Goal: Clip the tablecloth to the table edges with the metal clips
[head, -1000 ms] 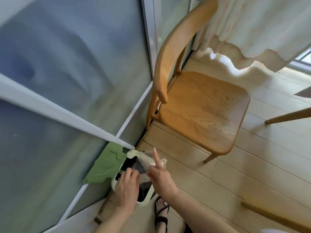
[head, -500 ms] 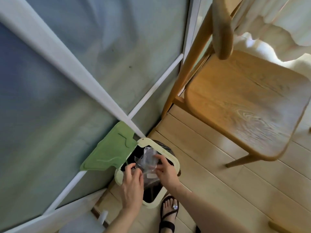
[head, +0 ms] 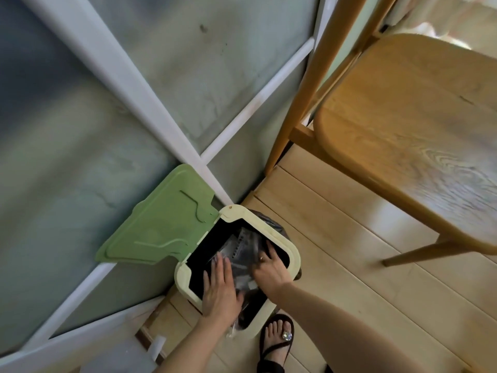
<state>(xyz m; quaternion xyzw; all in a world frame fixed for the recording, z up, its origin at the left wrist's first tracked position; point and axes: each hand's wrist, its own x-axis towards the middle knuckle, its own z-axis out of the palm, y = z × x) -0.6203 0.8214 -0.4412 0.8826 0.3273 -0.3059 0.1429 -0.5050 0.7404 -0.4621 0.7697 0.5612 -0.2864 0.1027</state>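
Low at 6 o'clock, both hands work over the bin [head: 285, 242]: left hand [head: 219, 288] flat, fingers straight, pressing a clear plastic wrapper [head: 243, 247] down; right hand [head: 269, 269] fingers spread on the same wrapper, gripping nothing. Likely packaging disposal, with clipping not begun. No tablecloth, clips or table in view. Next: pull hands out, close the green lid [head: 161, 224] at 9 o'clock, turn to the table. Chair [head: 403, 117] at 2 o'clock crowds the way; sandalled foot [head: 277, 336] just beside the bin.

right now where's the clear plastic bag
The clear plastic bag sits low centre in the head view, inside the cream bin, between the left hand and right hand, by its green lid.
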